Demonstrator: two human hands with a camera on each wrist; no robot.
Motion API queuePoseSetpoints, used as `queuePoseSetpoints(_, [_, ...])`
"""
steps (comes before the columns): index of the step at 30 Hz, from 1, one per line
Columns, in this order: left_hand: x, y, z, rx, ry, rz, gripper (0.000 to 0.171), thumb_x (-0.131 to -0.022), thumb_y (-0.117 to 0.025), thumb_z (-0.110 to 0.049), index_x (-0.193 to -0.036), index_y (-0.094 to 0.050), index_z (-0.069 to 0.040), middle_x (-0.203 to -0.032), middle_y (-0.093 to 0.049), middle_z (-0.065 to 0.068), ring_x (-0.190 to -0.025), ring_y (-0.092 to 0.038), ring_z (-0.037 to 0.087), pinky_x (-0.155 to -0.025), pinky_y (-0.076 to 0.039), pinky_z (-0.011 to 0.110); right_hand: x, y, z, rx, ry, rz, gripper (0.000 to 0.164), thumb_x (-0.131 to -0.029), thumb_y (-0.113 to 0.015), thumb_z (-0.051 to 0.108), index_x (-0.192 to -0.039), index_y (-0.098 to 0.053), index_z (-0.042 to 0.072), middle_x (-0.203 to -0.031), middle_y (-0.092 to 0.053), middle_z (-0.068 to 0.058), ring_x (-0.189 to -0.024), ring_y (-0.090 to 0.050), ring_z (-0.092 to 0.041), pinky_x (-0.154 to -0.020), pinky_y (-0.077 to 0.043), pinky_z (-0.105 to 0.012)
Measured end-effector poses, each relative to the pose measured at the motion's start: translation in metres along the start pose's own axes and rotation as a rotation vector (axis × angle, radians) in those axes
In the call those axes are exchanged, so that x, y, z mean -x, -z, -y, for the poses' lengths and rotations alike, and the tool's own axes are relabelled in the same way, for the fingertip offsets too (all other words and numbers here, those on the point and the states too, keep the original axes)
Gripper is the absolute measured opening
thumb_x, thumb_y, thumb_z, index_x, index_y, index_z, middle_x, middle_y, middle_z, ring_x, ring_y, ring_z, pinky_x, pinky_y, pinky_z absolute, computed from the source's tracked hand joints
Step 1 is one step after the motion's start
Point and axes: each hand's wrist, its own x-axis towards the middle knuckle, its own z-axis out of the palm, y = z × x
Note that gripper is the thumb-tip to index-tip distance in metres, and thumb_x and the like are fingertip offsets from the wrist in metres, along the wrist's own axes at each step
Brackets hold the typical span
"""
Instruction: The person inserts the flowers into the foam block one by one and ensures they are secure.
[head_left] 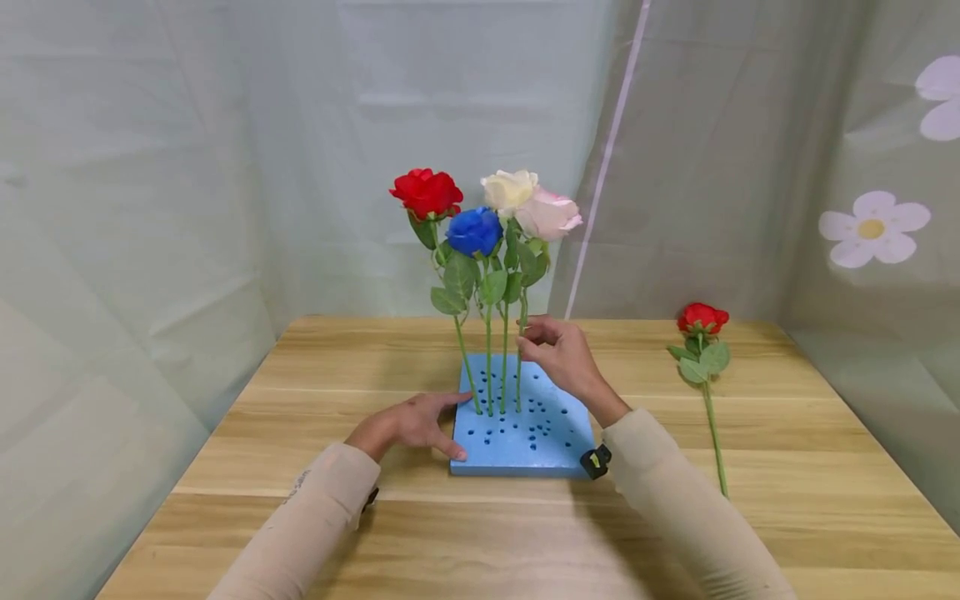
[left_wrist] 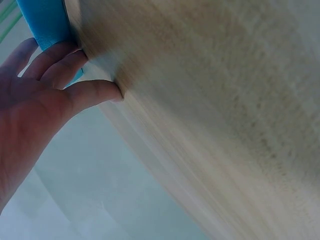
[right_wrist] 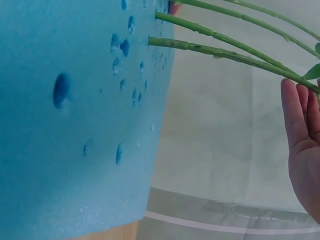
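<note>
Beige sleeves, near, above wood-grain tabletop. Spreads left hand at left edge of blue holed board; pinches with right hand pale pink rose by stem, upright in board. Right: red rose, flat on wood. Far: pale sheeting, flower-printed at right.

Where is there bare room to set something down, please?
Bare tabletop lies between the blue board and the lying red rose, beyond the right sleeve, and left of the left grip. Crowded: four stems, the right grip pinching one.
</note>
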Motion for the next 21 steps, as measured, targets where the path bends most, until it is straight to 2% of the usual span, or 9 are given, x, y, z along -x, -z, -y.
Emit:
queuePoseSetpoints(3, [0.0,0.0,-0.001,-0.003,0.005,-0.007,0.102,-0.07,-0.091,-0.042,-0.155,-0.04,-0.017,-0.159,-0.035,0.01,-0.146,-0.029,0.032,-0.115,-0.029,0.052,0.001,0.001,0.002,-0.008,-0.008,-0.01,0.033,-0.093,-0.069,0.007,-0.123,-0.064,-0.005,-0.094,-0.072,-0.014,-0.078,-0.071,-0.022,-0.075,-0.059,-0.032])
queuePoseSetpoints(5, [0.001,0.0,-0.001,-0.005,0.002,-0.009,0.102,-0.07,-0.091,-0.042,-0.155,-0.039,-0.017,-0.159,-0.035,0.011,-0.146,-0.029,0.032,-0.115,-0.03,0.052,0.002,0.003,0.002,-0.005,-0.012,-0.011,0.035,-0.093,-0.07,0.008,-0.125,-0.063,-0.005,-0.096,-0.072,-0.014,-0.081,-0.072,-0.023,-0.075,-0.059,-0.031])
queuePoseSetpoints(11, [0.002,0.001,0.0,-0.003,-0.028,-0.005,0.101,-0.072,-0.091,-0.039,-0.155,-0.038,-0.014,-0.158,-0.035,0.013,-0.145,-0.029,0.034,-0.114,-0.031,0.053,0.004,0.012,0.0,0.009,-0.01,-0.007,0.031,-0.094,-0.07,0.011,-0.123,-0.066,-0.001,-0.098,-0.072,-0.014,-0.086,-0.07,-0.025,-0.071,-0.056,-0.025])
queuePoseSetpoints(18, [0.003,0.0,-0.001,0.0,-0.017,-0.005,0.101,-0.071,-0.091,-0.039,-0.154,-0.039,-0.015,-0.158,-0.035,0.012,-0.146,-0.029,0.033,-0.114,-0.031,0.053,0.011,0.028,-0.006,0.037,-0.035,-0.024,0.031,-0.095,-0.069,0.012,-0.123,-0.066,-0.002,-0.103,-0.072,-0.017,-0.092,-0.069,-0.028,-0.073,-0.054,-0.023])
queuePoseSetpoints(21, [0.003,0.0,0.0,0.001,-0.016,-0.006,0.101,-0.071,-0.091,-0.039,-0.154,-0.039,-0.014,-0.158,-0.035,0.011,-0.146,-0.029,0.032,-0.115,-0.03,0.052,0.018,0.036,0.005,0.065,-0.062,-0.024,0.03,-0.096,-0.067,0.009,-0.122,-0.065,-0.006,-0.104,-0.071,-0.02,-0.093,-0.069,-0.031,-0.073,-0.053,-0.02])
